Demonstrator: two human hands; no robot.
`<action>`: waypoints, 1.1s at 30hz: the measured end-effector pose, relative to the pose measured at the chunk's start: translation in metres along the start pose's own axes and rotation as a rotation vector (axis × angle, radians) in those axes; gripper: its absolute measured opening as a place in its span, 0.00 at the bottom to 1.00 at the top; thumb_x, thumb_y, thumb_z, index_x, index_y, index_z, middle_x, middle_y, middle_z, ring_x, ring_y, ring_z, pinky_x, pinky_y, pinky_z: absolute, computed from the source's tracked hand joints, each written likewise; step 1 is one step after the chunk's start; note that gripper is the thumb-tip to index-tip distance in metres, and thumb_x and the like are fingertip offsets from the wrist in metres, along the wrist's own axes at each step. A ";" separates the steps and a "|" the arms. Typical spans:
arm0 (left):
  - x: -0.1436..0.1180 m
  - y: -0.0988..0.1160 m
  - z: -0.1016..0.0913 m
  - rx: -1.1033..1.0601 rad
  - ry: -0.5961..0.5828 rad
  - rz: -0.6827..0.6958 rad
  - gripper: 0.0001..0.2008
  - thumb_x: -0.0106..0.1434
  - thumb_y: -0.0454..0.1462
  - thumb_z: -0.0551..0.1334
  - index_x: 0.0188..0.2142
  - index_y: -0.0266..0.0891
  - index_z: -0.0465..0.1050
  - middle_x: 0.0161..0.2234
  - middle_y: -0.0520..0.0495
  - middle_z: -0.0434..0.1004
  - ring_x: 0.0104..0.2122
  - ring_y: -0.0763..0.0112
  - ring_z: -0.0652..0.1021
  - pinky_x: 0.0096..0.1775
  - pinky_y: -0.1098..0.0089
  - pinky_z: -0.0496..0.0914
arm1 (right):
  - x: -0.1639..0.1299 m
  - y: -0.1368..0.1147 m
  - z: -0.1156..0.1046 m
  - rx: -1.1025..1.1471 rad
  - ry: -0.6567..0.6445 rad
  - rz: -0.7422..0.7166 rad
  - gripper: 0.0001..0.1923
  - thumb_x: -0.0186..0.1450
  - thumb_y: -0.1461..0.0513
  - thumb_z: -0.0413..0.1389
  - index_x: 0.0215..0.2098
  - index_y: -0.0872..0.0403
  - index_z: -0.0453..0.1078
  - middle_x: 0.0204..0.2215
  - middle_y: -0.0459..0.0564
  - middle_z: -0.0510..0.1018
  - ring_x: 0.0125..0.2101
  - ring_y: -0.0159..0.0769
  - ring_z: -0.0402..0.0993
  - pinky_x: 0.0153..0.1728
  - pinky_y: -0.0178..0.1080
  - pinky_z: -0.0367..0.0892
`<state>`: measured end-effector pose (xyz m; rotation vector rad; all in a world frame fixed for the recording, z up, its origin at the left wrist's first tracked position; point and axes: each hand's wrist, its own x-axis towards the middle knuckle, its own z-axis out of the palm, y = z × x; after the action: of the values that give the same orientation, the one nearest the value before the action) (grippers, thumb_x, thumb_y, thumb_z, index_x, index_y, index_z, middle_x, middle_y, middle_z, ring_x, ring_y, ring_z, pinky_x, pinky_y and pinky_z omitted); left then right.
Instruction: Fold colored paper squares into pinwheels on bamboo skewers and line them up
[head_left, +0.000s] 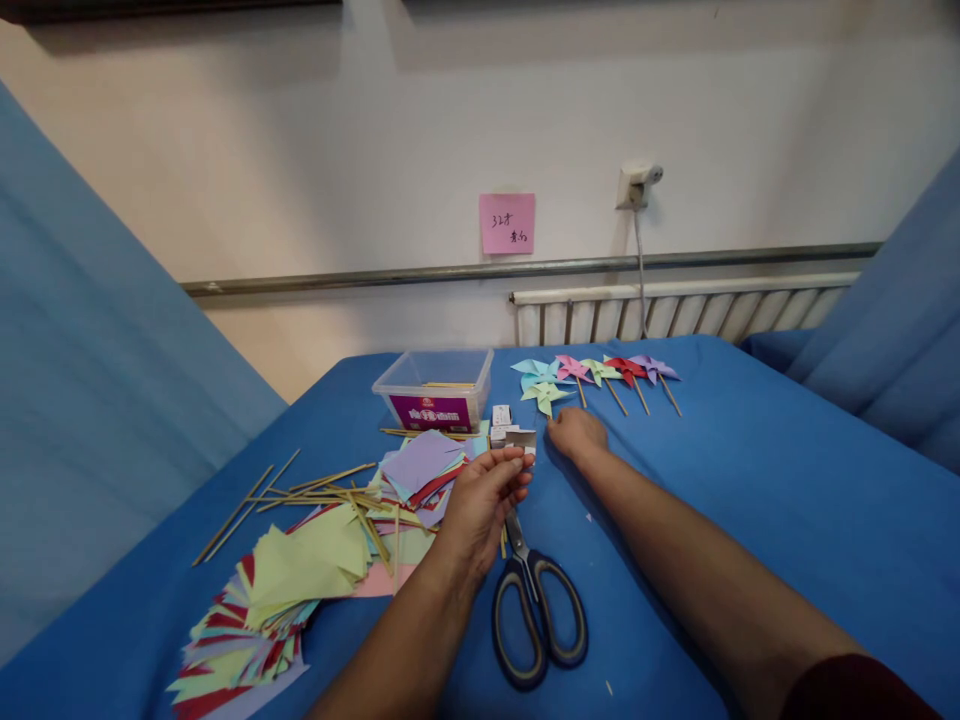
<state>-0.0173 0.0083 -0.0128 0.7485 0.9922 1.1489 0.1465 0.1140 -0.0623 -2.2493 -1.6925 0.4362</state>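
My right hand (579, 432) is closed around the stick of a pale green paper pinwheel (547, 399), which is at the front of a group of pinwheels. Behind it lie a light blue pinwheel (537, 373), a pink one (572, 367), a red one (627, 369) and a purple one (655, 366). Closer to me, my left hand (484, 495) pinches a small cardboard box (522, 438) between thumb and fingers. Scissors (537, 610) with dark handles lie below that hand, their blades partly hidden by it.
A clear plastic tub (433, 380) with a purple label holds some sticks. Small white boxes (501, 414) stand beside it. Coloured paper squares (307, 565) and loose wooden sticks (322, 497) spread over the left of the blue cloth (712, 480). A radiator (690, 310) runs behind.
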 end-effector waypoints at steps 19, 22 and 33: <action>0.003 0.005 -0.002 -0.012 0.049 -0.007 0.10 0.52 0.31 0.68 0.36 0.34 0.76 0.36 0.41 0.81 0.27 0.75 0.77 0.30 0.75 0.71 | -0.002 0.002 0.005 0.004 0.028 -0.018 0.15 0.64 0.55 0.50 0.40 0.53 0.76 0.42 0.58 0.81 0.45 0.47 0.76 0.40 0.41 0.66; 0.005 0.009 -0.005 -0.028 0.055 0.012 0.10 0.52 0.31 0.68 0.36 0.34 0.76 0.36 0.42 0.80 0.27 0.76 0.77 0.30 0.75 0.71 | -0.002 0.003 0.006 0.018 0.037 -0.025 0.16 0.64 0.54 0.51 0.39 0.53 0.76 0.41 0.58 0.81 0.43 0.48 0.76 0.38 0.41 0.65; 0.023 0.034 -0.028 -0.008 0.240 0.254 0.15 0.45 0.34 0.70 0.34 0.35 0.75 0.33 0.46 0.80 0.25 0.78 0.74 0.28 0.75 0.70 | -0.033 0.014 -0.002 0.160 0.115 -0.062 0.16 0.67 0.55 0.47 0.31 0.53 0.73 0.31 0.52 0.80 0.32 0.39 0.74 0.28 0.36 0.58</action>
<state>-0.0535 0.0394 0.0003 0.7574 1.1121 1.4888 0.1511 0.0787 -0.0643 -2.0625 -1.6051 0.4049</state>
